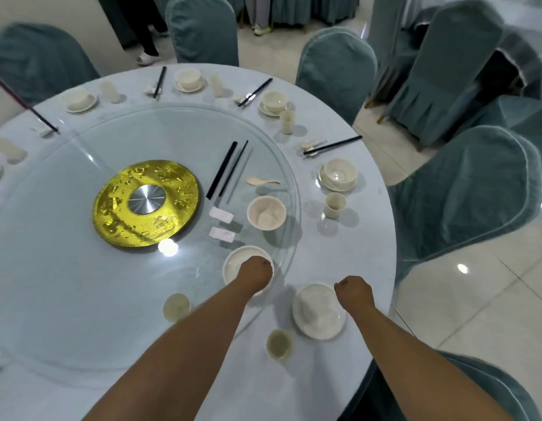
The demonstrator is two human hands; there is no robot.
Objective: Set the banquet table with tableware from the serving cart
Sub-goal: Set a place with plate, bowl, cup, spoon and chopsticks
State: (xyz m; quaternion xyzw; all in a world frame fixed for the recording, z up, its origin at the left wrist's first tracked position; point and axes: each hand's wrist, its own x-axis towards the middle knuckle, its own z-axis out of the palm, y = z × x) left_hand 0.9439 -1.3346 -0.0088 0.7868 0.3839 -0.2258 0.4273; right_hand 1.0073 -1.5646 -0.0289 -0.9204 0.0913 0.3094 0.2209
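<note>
My left hand (254, 273) reaches over the glass turntable (66, 268) and curls down onto a small white plate (233, 265) at its near right edge; the fingers are hidden under the wrist. On the tablecloth just right of it, my right hand (353, 292) is closed at the far right rim of a white bowl on a plate (317, 312). Loose on the turntable are a white bowl (266, 212), a spoon (262, 180), black chopsticks (225, 170) and two white rests (221, 214). One cup (176, 306) stands by my left forearm, another (279, 344) between my arms.
A gold disc (146, 203) marks the turntable's middle. Finished settings of bowl, cup, spoon and chopsticks ring the far and right table edge (338, 174). Covered chairs (464, 192) crowd round the table. A person's legs (148, 41) stand at the far side.
</note>
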